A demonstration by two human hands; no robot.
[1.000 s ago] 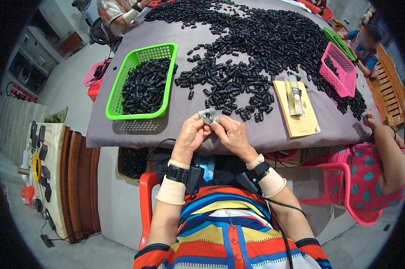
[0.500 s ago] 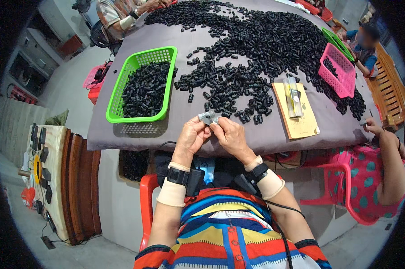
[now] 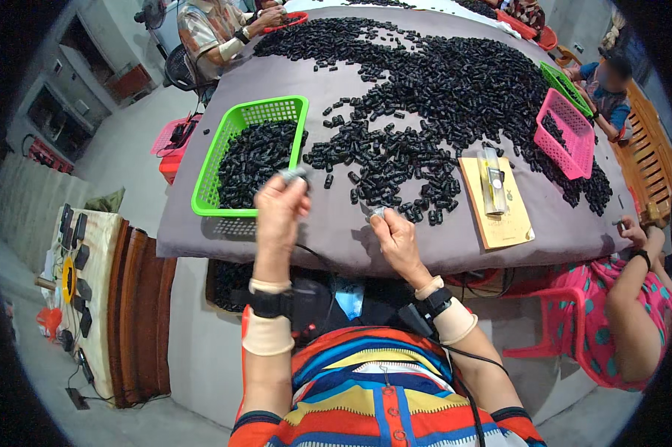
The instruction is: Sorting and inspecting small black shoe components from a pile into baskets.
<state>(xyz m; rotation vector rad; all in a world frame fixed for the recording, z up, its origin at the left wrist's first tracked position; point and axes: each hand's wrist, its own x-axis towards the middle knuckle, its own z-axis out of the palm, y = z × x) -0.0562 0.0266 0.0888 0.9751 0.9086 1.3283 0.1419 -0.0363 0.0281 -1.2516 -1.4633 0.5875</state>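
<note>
My left hand [image 3: 278, 212] is raised by the near right corner of a green plastic basket [image 3: 304, 141] and is blurred by motion. Its fingers are closed, with something grey and dark at the tips that is too small to name. Over the near part of the table, my right hand [image 3: 397, 242] has thumb and fingers pinched together. Grey also shows at its fingertips, beside loose black cylindrical pieces [image 3: 380, 179]; whether it is a finger cover or a held piece, I cannot tell. More black pieces [image 3: 254, 160] fill much of the basket.
A yellow pad [image 3: 511, 230] carries a clear plastic case [image 3: 493, 182]. Farther right stand a pink basket [image 3: 574, 141] and a green one [image 3: 563, 86]. People sit at the right edge and far left of the cloth-covered table [image 3: 276, 242]. A cable runs by my right forearm.
My hands have come apart from their meeting point. The left has moved up and left to the green basket; the right has shifted slightly right and down. The view has shifted slightly.
</note>
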